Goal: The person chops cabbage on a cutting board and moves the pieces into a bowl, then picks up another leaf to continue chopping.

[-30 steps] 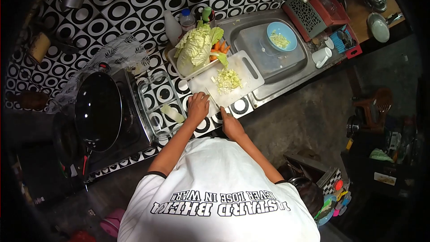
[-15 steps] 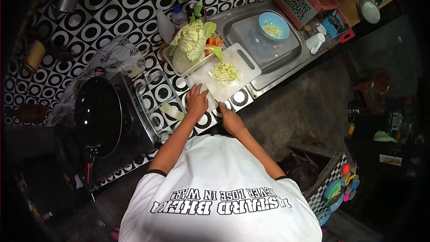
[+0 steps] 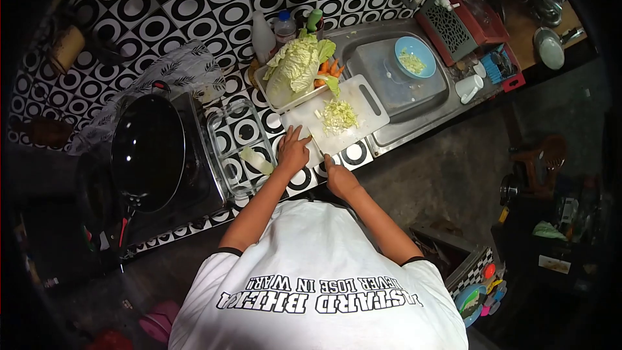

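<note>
We see the right hand closed around the handle of what looks like a knife, its thin blade over the near part of a white cutting board. The left hand lies on the board's near left side, fingers bent; we cannot tell whether it grips anything beneath them. The chopped napa cabbage sits in a loose heap on the board, just beyond both hands. At the far left of the board, a whole napa cabbage and some carrots fill a white tray.

The left fingertips are close to the blade, so we judge that a slip or a stray finger could mean a cut. The board seems to lie partly over the edge of the sink, and uneven support could let it rock under pressure. The heap lies loose, so a broad sweep or a jolt might push shreds off onto the tiled surface.

On the white T-shirt, upside down to us, we can read "NEVER LOSE IN WAR"; the larger line seems to run "ASTARD BHEKA", its ends curving away. We can make out no brand on the bottle with the blue cap.
</note>
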The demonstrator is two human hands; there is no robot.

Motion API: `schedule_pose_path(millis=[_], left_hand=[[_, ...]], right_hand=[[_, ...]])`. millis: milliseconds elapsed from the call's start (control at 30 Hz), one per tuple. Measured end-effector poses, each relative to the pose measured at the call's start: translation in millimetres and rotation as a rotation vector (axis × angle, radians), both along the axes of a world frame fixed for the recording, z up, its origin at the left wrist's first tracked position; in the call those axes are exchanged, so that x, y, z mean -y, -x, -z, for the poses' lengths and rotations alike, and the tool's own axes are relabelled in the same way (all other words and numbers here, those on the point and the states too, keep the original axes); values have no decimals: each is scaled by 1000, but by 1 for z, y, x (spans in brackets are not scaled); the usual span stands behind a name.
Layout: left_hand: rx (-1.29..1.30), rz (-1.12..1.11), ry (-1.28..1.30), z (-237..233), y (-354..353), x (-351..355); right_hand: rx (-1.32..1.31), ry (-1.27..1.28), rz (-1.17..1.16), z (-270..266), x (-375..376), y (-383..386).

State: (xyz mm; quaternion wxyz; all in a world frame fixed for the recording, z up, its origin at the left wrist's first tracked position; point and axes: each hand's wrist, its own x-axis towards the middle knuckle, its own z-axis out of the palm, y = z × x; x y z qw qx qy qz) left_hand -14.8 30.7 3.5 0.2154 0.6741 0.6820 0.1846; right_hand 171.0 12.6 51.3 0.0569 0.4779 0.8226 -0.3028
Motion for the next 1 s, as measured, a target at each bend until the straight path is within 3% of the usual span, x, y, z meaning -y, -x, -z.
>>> schedule_pose_path(millis=[367, 1000], left_hand=[[54, -62, 25, -6, -2, -3], [49, -105, -30, 0, -7, -2]], right_hand=[[45, 7, -135, 14, -4, 0], [-24, 44, -59, 31, 4, -8]])
